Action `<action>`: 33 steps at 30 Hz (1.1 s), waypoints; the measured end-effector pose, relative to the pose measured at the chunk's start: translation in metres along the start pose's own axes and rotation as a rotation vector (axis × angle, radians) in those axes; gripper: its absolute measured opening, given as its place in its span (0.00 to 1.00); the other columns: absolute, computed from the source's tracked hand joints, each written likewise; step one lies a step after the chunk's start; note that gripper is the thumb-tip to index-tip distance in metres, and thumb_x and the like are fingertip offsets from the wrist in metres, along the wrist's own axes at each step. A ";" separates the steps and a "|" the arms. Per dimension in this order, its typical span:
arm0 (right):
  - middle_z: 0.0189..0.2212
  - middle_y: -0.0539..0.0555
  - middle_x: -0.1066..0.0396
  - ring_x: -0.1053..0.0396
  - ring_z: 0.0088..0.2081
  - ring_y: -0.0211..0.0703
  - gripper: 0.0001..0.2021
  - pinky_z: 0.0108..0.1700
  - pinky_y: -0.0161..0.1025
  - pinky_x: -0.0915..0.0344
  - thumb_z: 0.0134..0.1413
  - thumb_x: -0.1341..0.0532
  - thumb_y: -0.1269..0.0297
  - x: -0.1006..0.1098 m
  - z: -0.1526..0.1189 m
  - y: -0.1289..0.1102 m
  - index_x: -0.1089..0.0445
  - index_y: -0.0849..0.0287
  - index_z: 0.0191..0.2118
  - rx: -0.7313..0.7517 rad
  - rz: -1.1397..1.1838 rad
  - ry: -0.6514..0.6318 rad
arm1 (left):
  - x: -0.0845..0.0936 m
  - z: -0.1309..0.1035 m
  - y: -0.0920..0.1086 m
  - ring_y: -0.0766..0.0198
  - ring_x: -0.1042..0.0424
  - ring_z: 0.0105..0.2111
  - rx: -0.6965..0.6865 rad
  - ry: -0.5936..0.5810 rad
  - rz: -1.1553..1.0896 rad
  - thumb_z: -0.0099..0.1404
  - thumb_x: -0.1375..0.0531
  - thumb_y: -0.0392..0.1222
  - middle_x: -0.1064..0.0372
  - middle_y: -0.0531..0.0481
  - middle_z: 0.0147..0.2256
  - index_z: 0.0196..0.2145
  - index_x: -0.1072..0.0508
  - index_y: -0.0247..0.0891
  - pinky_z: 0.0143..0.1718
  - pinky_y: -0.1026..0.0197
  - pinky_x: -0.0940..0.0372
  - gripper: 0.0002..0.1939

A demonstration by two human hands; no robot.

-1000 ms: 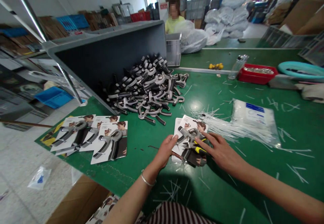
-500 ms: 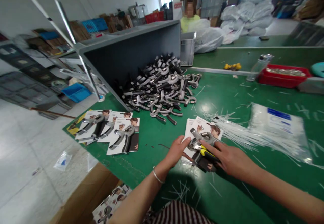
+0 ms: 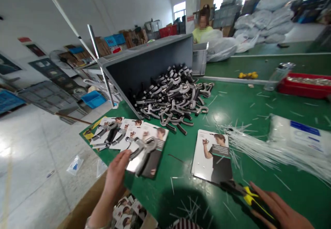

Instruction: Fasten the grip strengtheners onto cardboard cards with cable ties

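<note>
1. Left hand: thumb and fingers pinch the near left edge of a card bearing a grey-black grip. Card slightly blurred; overlaps the laid cards in view, contact with them can't be told.
2. Right hand: fingers closed along the yellow-black handles of the pliers, index rather straight; far side of the hand hidden. Pliers' nose at the near edge of the stack, probably touching.
3. Stack lies flat on the green table, between the hands; top card has no grip on it.
4. Heap of loose grips spills from a tipped grey bin.
5. White strips right of the stack, beside a clear bag.
6. Farther right: bottle, red tray.
7. Person in yellow behind the bin.
</note>
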State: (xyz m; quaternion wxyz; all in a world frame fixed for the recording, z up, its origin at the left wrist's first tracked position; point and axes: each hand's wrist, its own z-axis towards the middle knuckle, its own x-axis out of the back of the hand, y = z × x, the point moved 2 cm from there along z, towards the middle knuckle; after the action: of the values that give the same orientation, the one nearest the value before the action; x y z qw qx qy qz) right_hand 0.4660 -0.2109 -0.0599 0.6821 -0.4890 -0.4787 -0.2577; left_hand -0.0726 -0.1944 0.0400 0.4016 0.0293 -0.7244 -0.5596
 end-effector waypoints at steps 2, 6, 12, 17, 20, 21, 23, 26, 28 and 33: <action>0.52 0.62 0.29 0.27 0.48 0.62 0.38 0.48 0.57 0.29 0.56 0.38 0.47 0.003 -0.011 0.012 0.51 0.48 0.69 -0.017 -0.118 0.096 | 0.033 0.013 -0.012 0.43 0.31 0.49 -0.090 0.143 0.315 0.62 0.43 0.57 0.28 0.41 0.48 0.48 0.28 0.37 0.50 0.46 0.38 0.25; 0.60 0.64 0.38 0.37 0.58 0.66 0.38 0.55 0.63 0.38 0.53 0.37 0.44 0.020 -0.001 0.002 0.45 0.52 0.66 0.018 -0.205 0.121 | 0.016 0.008 0.003 0.41 0.42 0.61 -0.460 0.442 0.532 0.63 0.43 0.52 0.37 0.40 0.59 0.57 0.36 0.42 0.59 0.36 0.48 0.26; 0.47 0.60 0.33 0.32 0.50 0.49 0.12 0.54 0.46 0.35 0.66 0.48 0.62 0.046 0.083 0.001 0.30 0.58 0.46 -0.064 0.008 0.202 | -0.161 -0.036 0.039 0.53 0.31 0.53 -0.509 -0.426 0.072 0.67 0.48 0.53 0.31 0.41 0.52 0.53 0.30 0.38 0.56 0.49 0.38 0.23; 0.42 0.60 0.34 0.29 0.38 0.47 0.07 0.39 0.41 0.33 0.63 0.44 0.65 0.042 0.137 0.018 0.31 0.61 0.40 -0.342 -0.186 0.113 | -0.257 -0.054 0.045 0.46 0.42 0.60 -0.573 -0.457 0.148 0.63 0.41 0.50 0.38 0.35 0.59 0.59 0.36 0.35 0.60 0.40 0.47 0.30; 0.41 0.59 0.33 0.29 0.37 0.48 0.07 0.32 0.39 0.38 0.64 0.45 0.64 0.039 0.144 0.024 0.31 0.60 0.39 -0.401 -0.297 0.068 | -0.265 -0.055 0.049 0.50 0.40 0.59 -0.602 -0.420 0.131 0.68 0.47 0.46 0.36 0.39 0.57 0.59 0.35 0.38 0.59 0.43 0.46 0.23; 0.41 0.59 0.32 0.29 0.37 0.47 0.08 0.32 0.38 0.39 0.65 0.46 0.64 0.040 0.144 0.025 0.31 0.60 0.39 -0.397 -0.305 0.056 | -0.264 -0.055 0.050 0.50 0.40 0.58 -0.607 -0.414 0.120 0.69 0.47 0.46 0.36 0.39 0.57 0.59 0.35 0.39 0.59 0.44 0.46 0.22; 0.41 0.58 0.31 0.29 0.36 0.46 0.09 0.31 0.37 0.41 0.65 0.47 0.64 0.043 0.144 0.030 0.31 0.60 0.38 -0.387 -0.287 0.035 | -0.260 -0.055 0.053 0.51 0.39 0.58 -0.608 -0.410 0.083 0.69 0.47 0.46 0.35 0.41 0.56 0.58 0.34 0.40 0.59 0.45 0.46 0.22; 0.40 0.58 0.30 0.29 0.36 0.45 0.11 0.33 0.37 0.41 0.65 0.48 0.63 0.055 0.144 0.038 0.30 0.59 0.37 -0.379 -0.212 0.073 | -0.257 -0.053 0.052 0.52 0.39 0.58 -0.575 -0.417 -0.001 0.68 0.45 0.47 0.34 0.42 0.56 0.57 0.33 0.41 0.60 0.46 0.47 0.21; 0.39 0.58 0.29 0.30 0.38 0.46 0.12 0.37 0.38 0.40 0.65 0.48 0.62 0.065 0.144 0.041 0.29 0.59 0.36 -0.357 -0.115 0.130 | -0.256 -0.049 0.048 0.51 0.38 0.58 -0.524 -0.430 -0.070 0.67 0.44 0.47 0.34 0.42 0.56 0.56 0.31 0.41 0.61 0.46 0.47 0.21; 0.22 0.51 0.32 0.34 0.25 0.41 0.14 0.30 0.37 0.41 0.60 0.44 0.54 0.081 0.138 0.034 0.29 0.59 0.33 -0.431 0.396 0.138 | -0.252 -0.039 0.035 0.52 0.35 0.56 -0.358 -0.482 -0.308 0.63 0.39 0.48 0.32 0.42 0.55 0.54 0.29 0.40 0.59 0.49 0.43 0.23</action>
State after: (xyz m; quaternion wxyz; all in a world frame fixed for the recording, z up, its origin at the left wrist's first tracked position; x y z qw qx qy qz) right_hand 0.4718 -0.0623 0.0075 0.6304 -0.6878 -0.2608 -0.2480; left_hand 0.1360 -0.0885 -0.0666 0.1284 -0.0659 -0.6757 -0.7229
